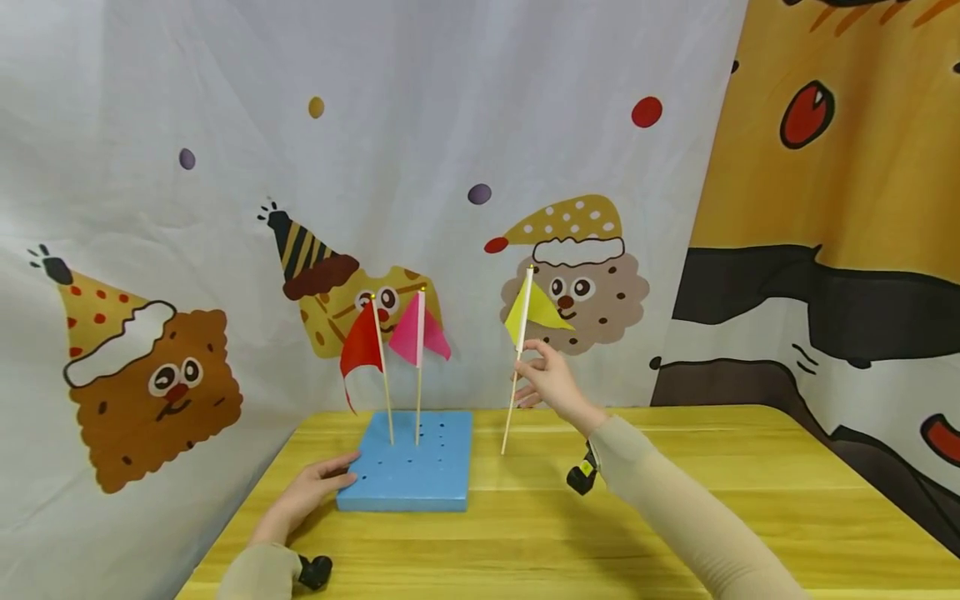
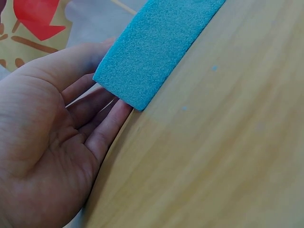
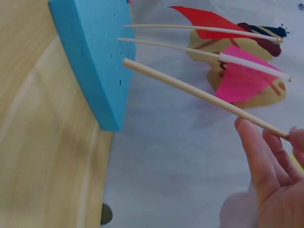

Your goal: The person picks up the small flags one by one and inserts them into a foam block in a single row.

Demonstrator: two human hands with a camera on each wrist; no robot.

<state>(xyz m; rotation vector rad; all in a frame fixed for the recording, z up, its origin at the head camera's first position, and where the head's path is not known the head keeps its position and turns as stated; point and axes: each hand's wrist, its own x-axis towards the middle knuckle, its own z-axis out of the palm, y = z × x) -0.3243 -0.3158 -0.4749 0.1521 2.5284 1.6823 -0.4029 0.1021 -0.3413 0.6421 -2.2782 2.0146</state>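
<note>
My right hand point(image 1: 551, 383) pinches the thin wooden stick of a yellow flag point(image 1: 546, 310) between thumb and fingers. The stick leans slightly, its bare lower end right of a blue foam block point(image 1: 442, 483). In the right wrist view that end point(image 3: 142, 67) overlaps the block's holed face. At the block's left edge, my left hand point(image 1: 315, 487) holds it, thumb at the upper edge and fingers along the side; the left wrist view shows this grip against the block's near face point(image 2: 152, 52). A red flag point(image 1: 363, 342) and a pink flag point(image 1: 408, 333) stand in the block.
Several small holes point(image 1: 441, 446) dot the top of the block, which lies on a wooden table point(image 1: 540, 533). Behind the table hangs a pale curtain point(image 1: 420, 150) printed with cartoon biscuits. Black wrist cameras point(image 1: 315, 572) are strapped to both wrists.
</note>
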